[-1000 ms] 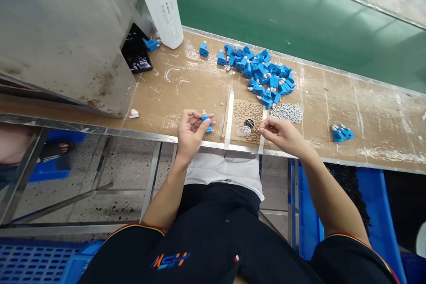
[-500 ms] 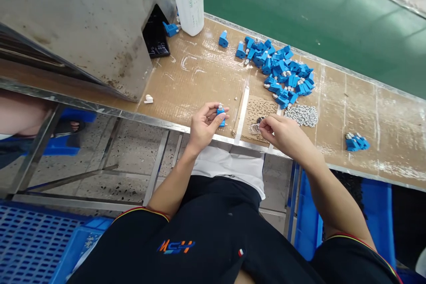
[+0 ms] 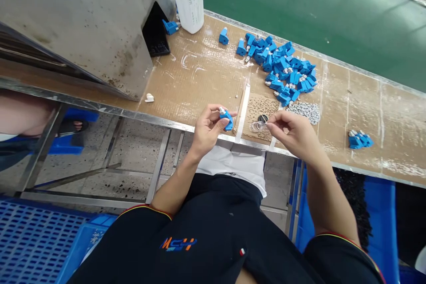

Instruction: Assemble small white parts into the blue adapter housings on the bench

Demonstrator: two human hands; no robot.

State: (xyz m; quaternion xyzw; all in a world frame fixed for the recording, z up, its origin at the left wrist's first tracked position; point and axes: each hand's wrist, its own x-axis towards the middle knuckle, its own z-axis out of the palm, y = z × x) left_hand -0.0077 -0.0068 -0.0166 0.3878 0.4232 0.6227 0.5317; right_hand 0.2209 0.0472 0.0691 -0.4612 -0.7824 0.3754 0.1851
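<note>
Between its thumb and fingers, my left hand (image 3: pixel 207 129) holds a blue part (image 3: pixel 226 120) with a white tip, over the front of the bench. My right hand (image 3: pixel 293 133) is pinched closed just right of a small clear dish (image 3: pixel 256 126); whatever its fingertips hold is too small to make out. A round black item (image 3: pixel 262 118) lies beside the dish. Behind my right hand is a patch of small grey pieces (image 3: pixel 308 112). A large heap of blue parts (image 3: pixel 279 64) with white tips spreads over the back of the bench.
A metal housing (image 3: pixel 83 22) with a black chute (image 3: pixel 156 35) stands at the left, near a white bottle (image 3: pixel 190 0). One white piece (image 3: pixel 149 97) lies at the front left. Several blue parts (image 3: pixel 360 140) sit at the right. A green surface (image 3: pixel 282 4) runs behind the bench.
My right hand has moved slightly right, away from the dish and the round black item. The blue part in my left hand has turned and tilts more.
</note>
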